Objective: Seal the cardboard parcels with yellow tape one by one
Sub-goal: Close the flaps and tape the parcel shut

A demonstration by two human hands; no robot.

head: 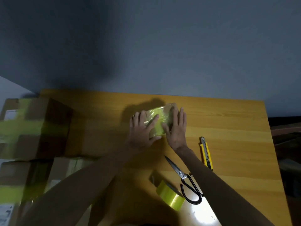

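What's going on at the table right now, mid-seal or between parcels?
Mid-seal, it seems. A person presses a small parcel flat against the wooden table, left hand and right hand either side of the yellow tape strip across it. The tape roll, scissors and utility knife lie on the table, untouched. Taped boxes are stacked at the left.

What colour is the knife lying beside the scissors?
The utility knife is yellow with a silvery metal tip, clearest in the head view.
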